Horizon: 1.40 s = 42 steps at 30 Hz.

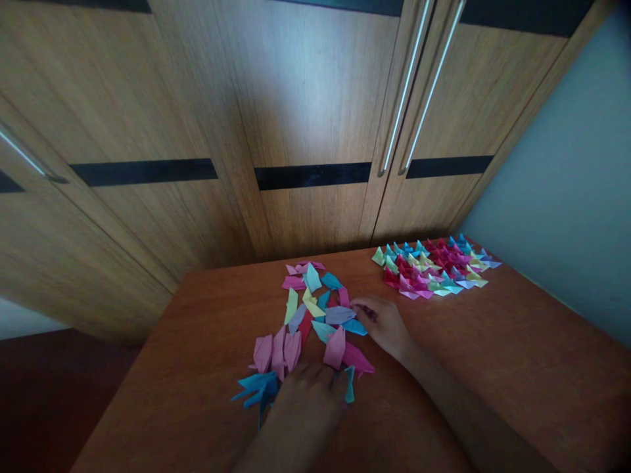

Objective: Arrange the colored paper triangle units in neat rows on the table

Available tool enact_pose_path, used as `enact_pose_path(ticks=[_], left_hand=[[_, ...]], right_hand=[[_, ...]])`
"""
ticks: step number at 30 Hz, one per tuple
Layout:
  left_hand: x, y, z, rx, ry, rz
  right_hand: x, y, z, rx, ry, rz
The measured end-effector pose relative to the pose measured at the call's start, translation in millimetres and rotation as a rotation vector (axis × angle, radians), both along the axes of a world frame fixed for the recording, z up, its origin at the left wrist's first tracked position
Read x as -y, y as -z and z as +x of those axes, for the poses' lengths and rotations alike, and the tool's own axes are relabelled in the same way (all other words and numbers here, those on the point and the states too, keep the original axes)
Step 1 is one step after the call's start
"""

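My left hand point(310, 401) is palm down over the near side of a loose pile of folded paper cranes, its fingertips hidden beneath it. A light teal crane point(350, 384) shows beside its fingers, and blue cranes point(259, 387) lie at its left. Pink cranes point(277, 351) sit just beyond its knuckles. My right hand point(387, 322) reaches into the pile's right side, thumb and forefinger bent together at the tip of a lavender crane point(339, 315). A magenta crane point(357, 358) and a pale pink one point(335, 348) are between the hands.
Rows of colourful cranes with raised tips point(434, 266) stand at the table's back right corner. The reddish-brown table point(197, 368) meets wooden cabinet doors point(315, 217) with metal handles point(407, 92) behind. A pale wall point(562, 197) borders it on the right.
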<state>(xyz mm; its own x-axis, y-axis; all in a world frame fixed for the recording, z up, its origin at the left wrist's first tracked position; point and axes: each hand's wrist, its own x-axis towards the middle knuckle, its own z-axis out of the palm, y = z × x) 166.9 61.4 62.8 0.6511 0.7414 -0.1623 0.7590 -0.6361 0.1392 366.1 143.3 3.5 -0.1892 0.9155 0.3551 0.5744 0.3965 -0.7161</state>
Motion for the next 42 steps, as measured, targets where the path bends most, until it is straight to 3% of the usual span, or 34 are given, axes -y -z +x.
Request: enact_pose_path(ticks=[3, 7, 13, 18, 22, 31, 42], left_hand=[[-7, 3.7, -4, -0.038, 0.011, 0.032], [-15, 3.0, -19, 0.015, -0.088, 0.085], [-20, -2.3, -49, 0.378, -0.236, 0.174], [-24, 0.4, -58, 0.565, -0.281, 0.209], [-25, 3.5, -58, 0.554, -0.258, 0.215], [-22, 3.9, -50, 0.381, -0.134, 0.270], [-22, 2.4, -52, 0.599, -0.240, 0.226]], right_hand=[[0, 1.0, 0, 0.003, 0.000, -0.015], [2, -1.1, 1, 0.004, 0.017, 0.002], [10, -11.7, -1, -0.055, -0.023, 0.023], [24, -22.0, -12, -0.140, -0.192, 0.004], [32, -23.8, -19, -0.149, -0.294, -0.013], [38, -21.9, -21, -0.045, -0.334, 0.009], [40, -25.1, -25, -0.034, -0.341, 0.043]])
